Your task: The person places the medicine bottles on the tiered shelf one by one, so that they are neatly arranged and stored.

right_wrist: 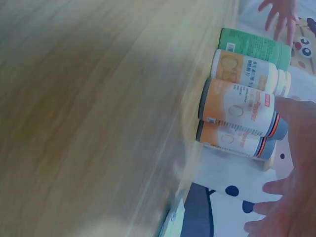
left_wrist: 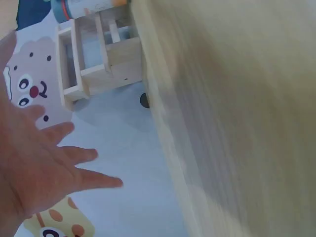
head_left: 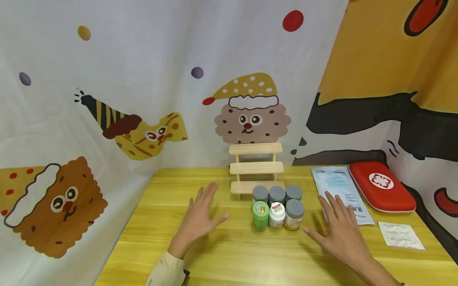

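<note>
Several supplement bottles stand grouped at the middle of the table: a green bottle (head_left: 261, 216), a white bottle (head_left: 277, 217) and a grey-lidded bottle (head_left: 294, 215) in front, with more grey-lidded ones behind. My left hand (head_left: 200, 218) is held to their left, fingers spread, holding nothing. On the other side my right hand (head_left: 341, 236) is spread too, its thumb nearest the grey-lidded front bottle, with nothing in its grip. Behind the bottles rises a three-step wooden rack (head_left: 256, 168), whose lowest step they partly hide.
To the right lies a mask packet (head_left: 340, 190), partly behind my right hand. A red zip case (head_left: 382, 186) with a white emblem sits beside it, and a white blister sheet (head_left: 402, 235) lies nearer me. A cartoon-print curtain (head_left: 161, 59) hangs behind the wooden table (head_left: 243, 258).
</note>
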`<action>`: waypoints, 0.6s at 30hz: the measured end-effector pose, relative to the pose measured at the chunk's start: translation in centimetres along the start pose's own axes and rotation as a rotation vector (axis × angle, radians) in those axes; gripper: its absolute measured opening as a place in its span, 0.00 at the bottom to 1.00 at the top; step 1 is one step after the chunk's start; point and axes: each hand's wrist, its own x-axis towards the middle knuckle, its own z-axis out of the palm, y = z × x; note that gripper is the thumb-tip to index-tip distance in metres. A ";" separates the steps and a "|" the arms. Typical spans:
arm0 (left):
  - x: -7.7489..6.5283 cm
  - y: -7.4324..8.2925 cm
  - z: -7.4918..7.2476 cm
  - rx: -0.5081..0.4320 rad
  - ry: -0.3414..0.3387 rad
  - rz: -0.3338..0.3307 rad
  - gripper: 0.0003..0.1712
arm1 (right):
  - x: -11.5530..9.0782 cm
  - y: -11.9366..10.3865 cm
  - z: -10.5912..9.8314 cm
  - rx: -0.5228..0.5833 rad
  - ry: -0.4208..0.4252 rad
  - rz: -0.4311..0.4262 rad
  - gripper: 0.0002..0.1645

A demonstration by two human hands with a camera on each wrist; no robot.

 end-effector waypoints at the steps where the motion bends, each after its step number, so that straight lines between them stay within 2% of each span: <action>1: 0.2 0.0 -0.1 -0.052 0.018 0.009 0.59 | 0.1 -0.1 0.0 0.019 0.021 -0.015 0.69; 4: 0.9 0.1 -0.4 -0.271 0.039 -0.010 0.52 | 0.5 -0.4 0.0 0.099 0.082 -0.055 0.66; 7: 1.5 0.3 -0.6 -0.542 0.033 -0.080 0.44 | 1.0 -1.0 0.0 0.174 0.117 -0.082 0.64; 9: 2.0 0.4 -0.5 -0.678 0.032 -0.136 0.39 | 1.2 -1.3 -0.1 0.211 0.130 -0.090 0.63; 14: 3.1 0.5 0.2 -0.885 0.035 -0.225 0.33 | 1.7 -2.1 -0.2 0.268 0.149 -0.099 0.60; 18: 3.7 0.4 1.4 -1.048 -0.038 -0.335 0.32 | 1.6 -2.5 -0.1 0.292 0.169 -0.095 0.55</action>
